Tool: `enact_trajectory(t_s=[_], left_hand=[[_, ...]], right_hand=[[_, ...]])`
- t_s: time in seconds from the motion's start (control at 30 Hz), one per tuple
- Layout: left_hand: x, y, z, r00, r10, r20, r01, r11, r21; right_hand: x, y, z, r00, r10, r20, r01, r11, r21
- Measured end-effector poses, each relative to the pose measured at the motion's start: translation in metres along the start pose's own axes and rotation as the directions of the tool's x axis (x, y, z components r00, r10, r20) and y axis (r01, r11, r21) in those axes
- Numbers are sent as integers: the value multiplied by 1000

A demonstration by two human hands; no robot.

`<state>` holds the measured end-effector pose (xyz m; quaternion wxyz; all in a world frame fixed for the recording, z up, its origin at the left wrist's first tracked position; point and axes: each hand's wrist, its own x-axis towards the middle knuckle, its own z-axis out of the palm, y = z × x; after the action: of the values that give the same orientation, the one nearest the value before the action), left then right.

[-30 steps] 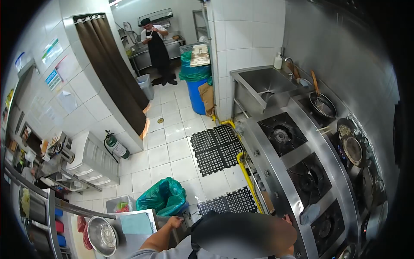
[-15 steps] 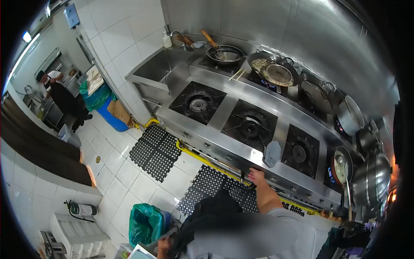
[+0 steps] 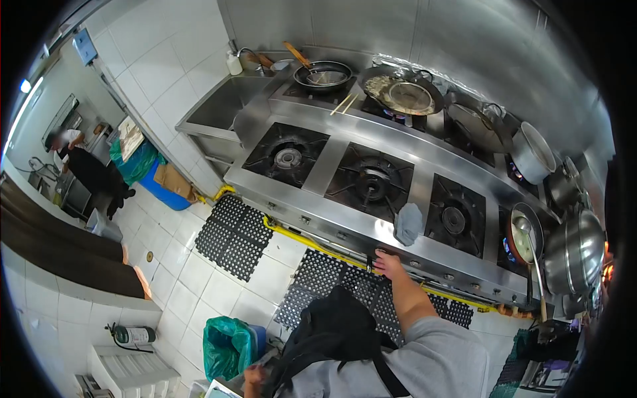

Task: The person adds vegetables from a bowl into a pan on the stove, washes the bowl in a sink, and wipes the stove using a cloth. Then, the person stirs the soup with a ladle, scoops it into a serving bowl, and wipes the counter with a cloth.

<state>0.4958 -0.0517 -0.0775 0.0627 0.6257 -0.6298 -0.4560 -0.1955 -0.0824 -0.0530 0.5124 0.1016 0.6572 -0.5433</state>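
My right hand [image 3: 388,262] reaches to the front panel of the steel stove [image 3: 312,199], its fingers closed around a control knob [image 3: 379,251]. A grey cloth [image 3: 408,224] lies on the stove's front edge just above that hand. Down at the bottom edge of the view is my left hand [image 3: 253,375], beside my dark apron [image 3: 325,331] and close to a bin with a green liner [image 3: 229,348]. Its fingers are blurred and partly hidden.
At the back burners stand a pan with a strainer [image 3: 325,77], a large wok [image 3: 401,93] and a pot [image 3: 532,154]. A lit burner heats a pan with a ladle [image 3: 526,232] at right. Black mats [image 3: 232,235] cover floor tiles. Another person [image 3: 89,166] stands far left.
The view has shifted, so the stove appears slightly farther left. My right hand has moved up against the knob. The left hand stays low by the bin.
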Motion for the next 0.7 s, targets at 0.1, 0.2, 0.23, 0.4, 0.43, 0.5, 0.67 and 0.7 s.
enact_trajectory(t_s=[0.1, 0.2, 0.23, 0.4, 0.43, 0.5, 0.67, 0.7], left_hand=[[10, -13, 20, 383, 919, 95, -727, 237, 644], [11, -3, 44, 952, 289, -99, -272, 949, 161], [15, 4, 48, 989, -150, 0, 149, 982, -116], [31, 50, 76, 993, -33, 117, 34, 999, -8], [37, 71, 87, 989, 26, 148, -35, 998, 57], [51, 113, 111, 959, 141, 247, -186, 968, 168], [91, 197, 185, 743, 427, 515, -635, 692, 342], [100, 218, 202, 626, 521, 580, -771, 525, 360]], right_hand=[[-7, 18, -4, 998, 50, 29, -42, 972, -229], [-33, 36, 5, 995, 72, 62, 23, 447, -894], [-9, 72, -6, 970, -60, 235, 242, 162, -957], [-33, 105, -52, 908, -190, 373, 393, 80, -916], [-31, 111, -78, 903, -199, 380, 406, 114, -907], [-69, 90, -136, 917, -182, 355, 382, 141, -913], [-131, 90, -315, 888, -455, 62, 227, 317, -921], [-133, 106, -361, 884, -459, -91, 85, 348, -934]])
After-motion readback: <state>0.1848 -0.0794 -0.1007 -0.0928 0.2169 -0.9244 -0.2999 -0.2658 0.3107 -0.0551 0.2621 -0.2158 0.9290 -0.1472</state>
